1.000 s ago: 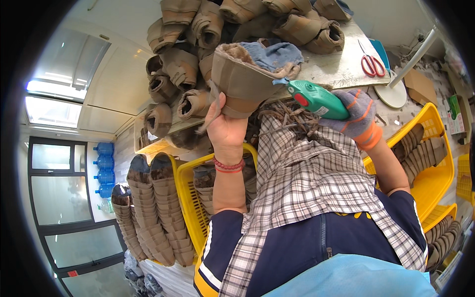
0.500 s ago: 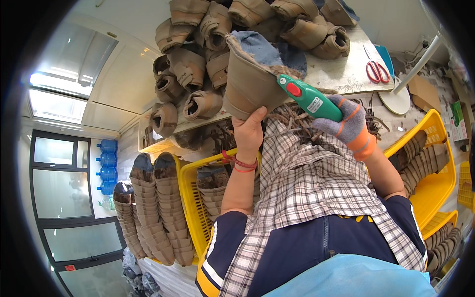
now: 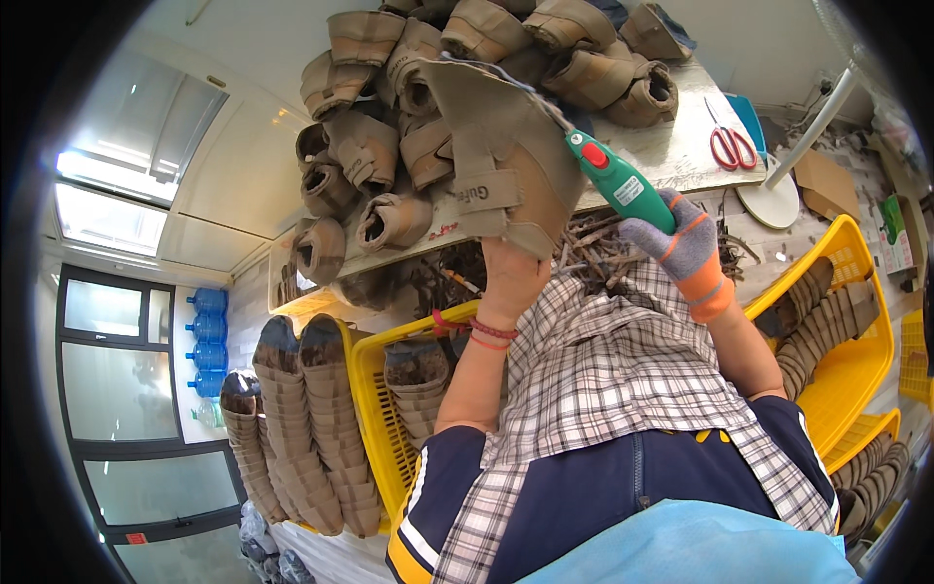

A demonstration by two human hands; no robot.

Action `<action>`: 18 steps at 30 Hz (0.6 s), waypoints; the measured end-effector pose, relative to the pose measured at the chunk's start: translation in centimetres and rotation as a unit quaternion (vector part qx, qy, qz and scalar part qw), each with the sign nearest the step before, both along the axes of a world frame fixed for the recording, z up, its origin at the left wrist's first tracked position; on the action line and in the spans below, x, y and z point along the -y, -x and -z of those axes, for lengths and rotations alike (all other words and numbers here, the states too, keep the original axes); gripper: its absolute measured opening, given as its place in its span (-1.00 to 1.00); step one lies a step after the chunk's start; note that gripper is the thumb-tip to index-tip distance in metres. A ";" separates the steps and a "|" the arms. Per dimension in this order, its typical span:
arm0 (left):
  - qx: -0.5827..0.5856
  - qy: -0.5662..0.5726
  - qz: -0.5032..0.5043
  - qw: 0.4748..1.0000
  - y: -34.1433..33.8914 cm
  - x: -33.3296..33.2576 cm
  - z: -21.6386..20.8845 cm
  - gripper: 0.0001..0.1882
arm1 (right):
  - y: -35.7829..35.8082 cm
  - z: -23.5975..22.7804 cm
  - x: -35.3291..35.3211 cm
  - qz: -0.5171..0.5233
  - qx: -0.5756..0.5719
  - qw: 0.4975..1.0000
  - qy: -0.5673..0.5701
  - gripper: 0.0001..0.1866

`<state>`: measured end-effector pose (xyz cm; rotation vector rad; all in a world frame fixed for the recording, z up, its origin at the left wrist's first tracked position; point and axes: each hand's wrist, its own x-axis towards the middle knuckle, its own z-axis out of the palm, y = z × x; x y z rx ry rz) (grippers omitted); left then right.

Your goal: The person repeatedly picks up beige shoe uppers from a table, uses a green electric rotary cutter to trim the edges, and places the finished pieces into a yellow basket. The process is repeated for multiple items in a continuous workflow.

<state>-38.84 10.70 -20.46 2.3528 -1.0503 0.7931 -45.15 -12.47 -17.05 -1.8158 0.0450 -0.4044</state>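
Note:
My bare left hand, fingers closed, grips a tan shoe upper by its lower end and holds it up over the table's near edge. A strap crosses its side, which faces me. In a grey and orange glove, my right hand is wrapped round a green handheld electric cutter with a red button. The cutter's tip meets the upper's right edge; the blade itself is hard to make out. Brown trimmed strips lie below, between my hands and my checked apron.
More shoe uppers are heaped on the white table, with red-handled scissors at its right. Yellow baskets stand on both sides, holding stacked uppers. A white pole rises at the right.
My left hand has turned the upper, so its strapped side shows instead of the blue-grey lining. The cutter has shifted slightly right and down along the edge.

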 end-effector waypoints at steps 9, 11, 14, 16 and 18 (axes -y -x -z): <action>-0.032 -0.054 0.029 0.998 1.2 0.5 1.1 -0.59 | -0.2 -0.7 0.2 -0.026 -0.051 0.991 -0.124 -0.52; -0.044 -0.059 0.056 0.996 1.5 0.3 1.5 -0.58 | -0.3 -0.9 0.8 -0.013 -0.034 0.995 -0.088 -0.58; -0.053 -0.028 0.045 0.997 2.5 -1.6 1.9 -0.58 | -0.6 -1.4 0.7 -0.005 -0.013 0.990 -0.139 -0.70; -0.023 0.027 0.010 0.999 3.1 -3.1 0.4 -0.59 | -0.8 0.5 2.8 0.011 0.000 0.995 -0.104 -0.72; 0.070 -0.020 -0.079 0.994 3.5 -6.9 -1.5 -0.60 | 0.3 0.2 2.9 0.049 0.010 0.994 -0.097 -0.74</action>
